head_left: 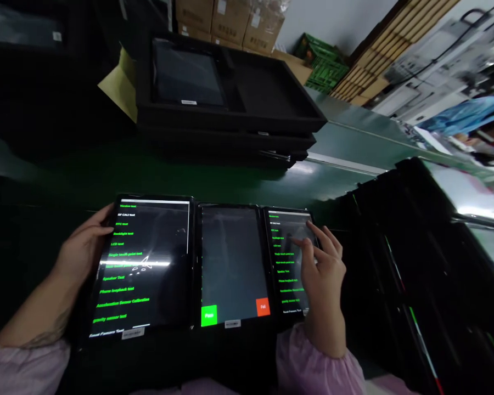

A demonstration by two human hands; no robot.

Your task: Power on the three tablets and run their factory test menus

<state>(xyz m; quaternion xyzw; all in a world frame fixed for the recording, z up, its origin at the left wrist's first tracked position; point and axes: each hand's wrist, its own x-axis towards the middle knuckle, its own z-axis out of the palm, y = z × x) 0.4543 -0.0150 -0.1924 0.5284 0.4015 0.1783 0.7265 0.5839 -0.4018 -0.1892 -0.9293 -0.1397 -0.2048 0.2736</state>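
Three tablets lie side by side, lit. The left tablet shows a list in green and white text. On the middle tablet are a green Pass box and a red Fail box on a grey screen. The right tablet shows a similar list. My left hand is at the left tablet's left edge, holding it, with the fingertips partly hidden behind it. My right hand is over the right tablet, fingers apart, the index finger pointing at its screen.
Beyond the tablets, stacked black trays hold a dark tablet. Yellow paper sticks out beside them. Dark devices stand in rows at right. Cardboard boxes and a green crate are behind.
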